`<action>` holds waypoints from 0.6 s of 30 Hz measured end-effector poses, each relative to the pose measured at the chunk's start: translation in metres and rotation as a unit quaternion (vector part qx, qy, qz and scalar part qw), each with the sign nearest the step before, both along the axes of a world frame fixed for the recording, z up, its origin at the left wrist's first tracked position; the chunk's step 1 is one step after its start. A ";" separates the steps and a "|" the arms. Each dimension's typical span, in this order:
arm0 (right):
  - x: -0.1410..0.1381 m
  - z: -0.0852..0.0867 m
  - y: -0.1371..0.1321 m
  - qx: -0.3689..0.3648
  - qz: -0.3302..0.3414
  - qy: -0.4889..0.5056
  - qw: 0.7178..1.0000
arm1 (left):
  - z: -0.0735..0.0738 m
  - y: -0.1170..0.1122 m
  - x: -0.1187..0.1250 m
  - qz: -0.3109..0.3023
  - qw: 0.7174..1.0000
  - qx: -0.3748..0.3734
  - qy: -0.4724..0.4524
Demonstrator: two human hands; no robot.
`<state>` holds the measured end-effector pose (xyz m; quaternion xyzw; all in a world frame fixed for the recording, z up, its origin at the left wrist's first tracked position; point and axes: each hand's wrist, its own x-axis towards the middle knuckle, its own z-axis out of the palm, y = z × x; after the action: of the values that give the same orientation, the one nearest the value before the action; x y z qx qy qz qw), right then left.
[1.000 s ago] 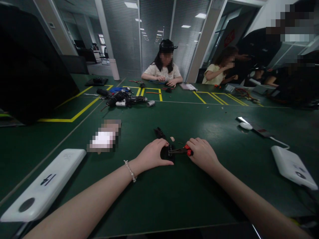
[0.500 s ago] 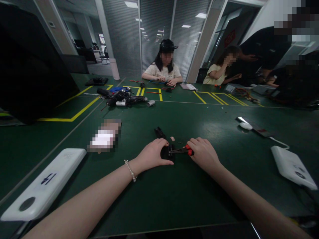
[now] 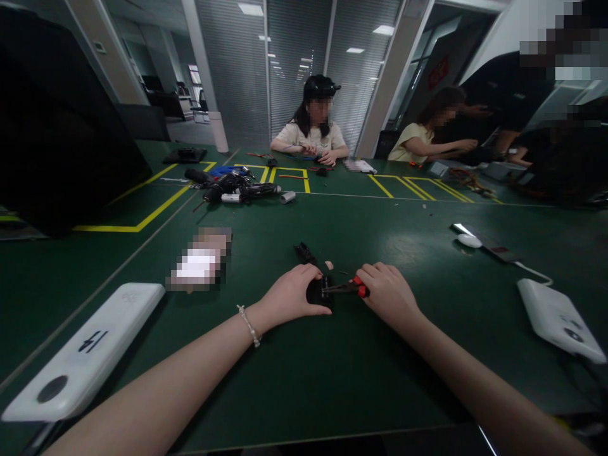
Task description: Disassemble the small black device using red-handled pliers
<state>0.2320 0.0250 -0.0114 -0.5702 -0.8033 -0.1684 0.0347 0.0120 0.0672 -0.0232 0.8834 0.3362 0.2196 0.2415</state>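
Note:
A small black part [image 3: 314, 292] lies on the green table, held between the thumb and fingers of my left hand [image 3: 295, 288]. My right hand [image 3: 387, 288] is closed around the red handles of a pair of pliers [image 3: 342, 288]. The plier jaws point left and meet the black part at its right side, where a thin light-coloured edge shows. Just beyond my left fingers is another black piece [image 3: 304, 253]. Close to it are a small pale scrap [image 3: 329, 265] and a thin dark sliver [image 3: 344, 272].
A blurred-out phone [image 3: 199, 259] and a white power bank [image 3: 90, 348] lie to the left. Tools, including a black drill [image 3: 216, 190], are heaped farther back. On the right are a second white power bank [image 3: 560, 320] and a white mouse-like object [image 3: 468, 240]. Several people sit or stand across the table.
My hands stay in place; the plier jaws have shifted very slightly against the black part. Across the table, one person has turned their head and another has lowered a hand from the face.

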 end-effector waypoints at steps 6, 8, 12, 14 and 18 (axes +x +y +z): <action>0.003 -0.002 0.001 -0.005 -0.007 -0.008 1.000 | 0.002 0.000 0.000 0.001 1.000 0.008 0.008; 0.003 -0.002 0.001 -0.008 -0.009 -0.007 1.000 | 0.003 -0.001 0.001 0.000 1.000 0.007 0.008; 0.001 -0.002 0.002 -0.005 -0.006 -0.004 1.000 | 0.001 -0.001 0.001 0.002 1.000 0.007 0.007; 0.001 -0.002 0.001 -0.001 -0.002 -0.008 1.000 | 0.001 -0.001 0.001 0.002 1.000 0.008 0.005; 0.002 0.000 0.000 0.005 0.000 -0.014 1.000 | 0.001 -0.001 0.000 0.000 1.000 0.011 0.005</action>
<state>0.2340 0.0251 -0.0117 -0.5678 -0.8028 -0.1803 0.0260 0.0120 0.0663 -0.0220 0.8870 0.3352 0.2186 0.2305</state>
